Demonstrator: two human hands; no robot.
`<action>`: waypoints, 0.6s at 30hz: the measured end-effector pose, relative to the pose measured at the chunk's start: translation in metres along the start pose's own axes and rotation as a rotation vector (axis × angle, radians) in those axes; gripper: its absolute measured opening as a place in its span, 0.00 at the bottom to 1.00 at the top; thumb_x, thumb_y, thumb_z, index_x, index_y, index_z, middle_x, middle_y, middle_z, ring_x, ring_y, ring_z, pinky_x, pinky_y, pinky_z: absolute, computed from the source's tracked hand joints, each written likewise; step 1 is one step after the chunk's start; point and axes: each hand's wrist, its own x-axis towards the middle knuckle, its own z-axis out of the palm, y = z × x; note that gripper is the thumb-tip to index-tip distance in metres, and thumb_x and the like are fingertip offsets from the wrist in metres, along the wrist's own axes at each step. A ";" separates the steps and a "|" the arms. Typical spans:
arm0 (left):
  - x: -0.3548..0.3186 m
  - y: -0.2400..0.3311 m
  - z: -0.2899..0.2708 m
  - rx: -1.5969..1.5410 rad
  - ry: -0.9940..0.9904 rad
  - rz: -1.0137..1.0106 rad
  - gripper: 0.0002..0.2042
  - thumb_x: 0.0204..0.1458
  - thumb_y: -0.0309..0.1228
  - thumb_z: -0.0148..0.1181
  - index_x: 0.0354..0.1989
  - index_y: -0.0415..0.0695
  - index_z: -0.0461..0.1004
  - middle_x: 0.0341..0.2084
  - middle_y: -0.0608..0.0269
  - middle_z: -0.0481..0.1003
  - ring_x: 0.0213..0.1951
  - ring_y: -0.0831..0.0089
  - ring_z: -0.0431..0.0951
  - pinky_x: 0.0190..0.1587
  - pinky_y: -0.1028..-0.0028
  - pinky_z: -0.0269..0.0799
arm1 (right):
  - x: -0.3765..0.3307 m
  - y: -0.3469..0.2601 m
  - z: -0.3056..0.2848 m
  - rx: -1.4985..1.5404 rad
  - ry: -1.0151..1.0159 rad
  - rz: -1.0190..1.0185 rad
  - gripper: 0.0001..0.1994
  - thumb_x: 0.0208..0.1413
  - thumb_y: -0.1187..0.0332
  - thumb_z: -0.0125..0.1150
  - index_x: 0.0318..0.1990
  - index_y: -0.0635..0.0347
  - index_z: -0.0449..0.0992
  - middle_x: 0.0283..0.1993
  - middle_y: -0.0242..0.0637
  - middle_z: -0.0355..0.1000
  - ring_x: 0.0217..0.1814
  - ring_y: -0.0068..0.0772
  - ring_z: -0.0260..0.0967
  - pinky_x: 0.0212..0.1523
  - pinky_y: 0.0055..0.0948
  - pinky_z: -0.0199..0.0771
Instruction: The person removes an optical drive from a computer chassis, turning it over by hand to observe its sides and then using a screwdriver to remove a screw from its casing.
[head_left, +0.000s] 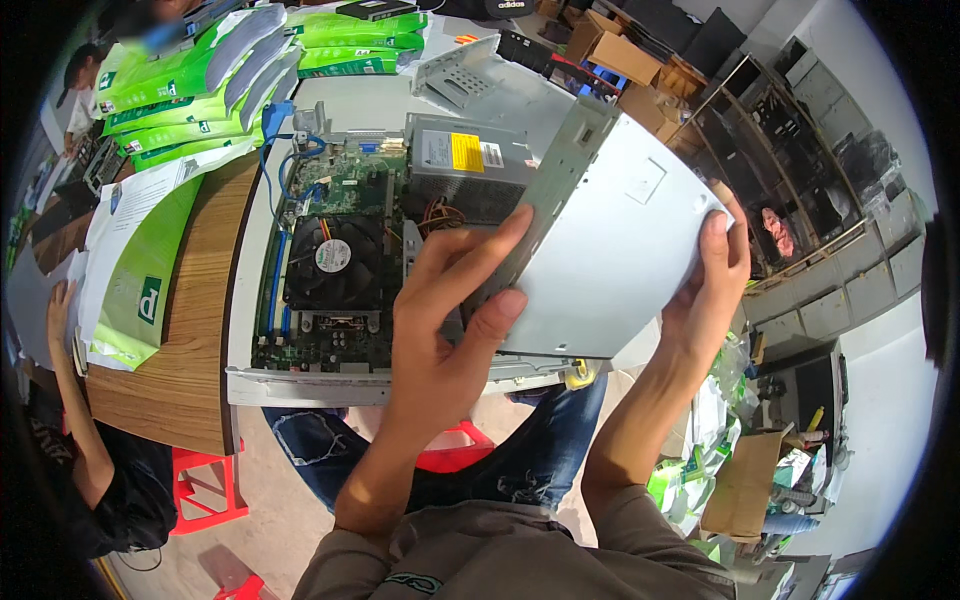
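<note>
Both my hands hold up a flat silver metal box that looks like an optical drive [620, 240], tilted above the right part of an open desktop computer case. My left hand [450, 300] grips its left edge between thumb and fingers. At its right edge, my right hand [708, 265] has the thumb on top and the fingers mostly hidden behind. Inside the case sit a green motherboard [350, 185], a black cooling fan [333, 255] and a silver power supply [445, 160] with a yellow label. Bundled wires [440, 215] show beside my left hand.
Green paper packs [190, 95] are stacked at the back left of the wooden table [200, 330]. A detached metal case panel [465, 80] lies behind the power supply. At the left edge, another person's hand [60, 310] rests by papers. Cardboard boxes [615, 50] and shelving stand at right.
</note>
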 end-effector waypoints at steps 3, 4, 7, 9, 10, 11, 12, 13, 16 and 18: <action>-0.001 -0.001 -0.003 -0.006 0.000 0.103 0.22 0.56 0.30 0.64 0.60 0.39 0.75 0.45 0.55 0.71 0.44 0.69 0.74 0.48 0.74 0.68 | -0.007 -0.008 0.001 0.022 0.005 -0.038 0.27 0.57 0.60 0.71 0.58 0.65 0.70 0.46 0.40 0.75 0.41 0.24 0.75 0.42 0.21 0.77; -0.002 -0.001 -0.003 0.008 0.003 0.140 0.22 0.55 0.30 0.65 0.60 0.39 0.76 0.45 0.55 0.71 0.44 0.68 0.74 0.48 0.74 0.69 | -0.009 -0.009 0.002 0.028 0.002 -0.054 0.27 0.57 0.60 0.70 0.58 0.65 0.70 0.46 0.40 0.75 0.41 0.24 0.75 0.42 0.21 0.77; -0.003 0.002 -0.002 0.075 0.023 0.240 0.23 0.51 0.30 0.68 0.58 0.39 0.77 0.45 0.54 0.71 0.43 0.67 0.74 0.46 0.72 0.70 | -0.015 -0.007 0.003 0.059 0.011 -0.083 0.29 0.59 0.56 0.67 0.61 0.65 0.67 0.43 0.38 0.75 0.37 0.23 0.75 0.37 0.19 0.75; -0.004 0.009 0.001 0.105 0.072 0.330 0.24 0.47 0.29 0.70 0.56 0.40 0.78 0.45 0.53 0.72 0.43 0.65 0.75 0.44 0.71 0.72 | -0.016 0.003 0.003 0.144 -0.022 -0.120 0.31 0.60 0.53 0.66 0.62 0.64 0.65 0.40 0.34 0.74 0.32 0.19 0.72 0.30 0.16 0.71; -0.005 0.014 0.002 0.170 0.098 0.358 0.27 0.41 0.28 0.75 0.54 0.38 0.79 0.45 0.52 0.73 0.42 0.62 0.76 0.43 0.69 0.74 | -0.016 0.006 -0.001 0.168 -0.103 -0.089 0.32 0.61 0.50 0.63 0.65 0.63 0.63 0.35 0.28 0.72 0.27 0.13 0.64 0.22 0.13 0.60; -0.006 0.019 0.003 0.183 0.112 0.363 0.28 0.40 0.27 0.76 0.54 0.38 0.79 0.45 0.51 0.73 0.42 0.61 0.76 0.43 0.68 0.74 | -0.016 0.015 -0.002 0.176 -0.084 -0.042 0.33 0.62 0.50 0.62 0.67 0.62 0.61 0.32 0.23 0.68 0.25 0.09 0.58 0.19 0.13 0.54; -0.007 0.025 0.003 0.196 0.125 0.365 0.29 0.38 0.26 0.77 0.54 0.37 0.79 0.45 0.51 0.73 0.42 0.60 0.76 0.43 0.68 0.74 | -0.017 0.023 -0.003 0.240 -0.121 -0.028 0.33 0.63 0.51 0.61 0.67 0.62 0.60 0.35 0.26 0.70 0.27 0.10 0.59 0.19 0.14 0.54; -0.008 0.032 0.003 0.196 0.138 0.376 0.29 0.36 0.26 0.78 0.53 0.36 0.79 0.45 0.50 0.74 0.42 0.60 0.77 0.43 0.68 0.75 | -0.017 0.031 -0.004 0.280 -0.122 -0.002 0.34 0.62 0.51 0.60 0.68 0.61 0.59 0.42 0.32 0.69 0.34 0.18 0.63 0.26 0.20 0.61; -0.003 0.046 -0.005 0.262 0.121 0.439 0.29 0.32 0.26 0.80 0.49 0.38 0.79 0.45 0.48 0.76 0.42 0.58 0.77 0.42 0.65 0.74 | -0.021 0.049 -0.009 0.354 -0.248 0.035 0.37 0.59 0.53 0.60 0.71 0.61 0.56 0.61 0.53 0.68 0.54 0.41 0.74 0.49 0.38 0.80; 0.003 0.051 -0.012 0.295 0.118 0.461 0.30 0.29 0.30 0.83 0.45 0.41 0.78 0.43 0.48 0.78 0.40 0.58 0.78 0.40 0.63 0.73 | -0.025 0.056 -0.010 0.261 -0.269 0.074 0.36 0.62 0.47 0.52 0.72 0.59 0.55 0.59 0.64 0.68 0.51 0.46 0.77 0.46 0.41 0.84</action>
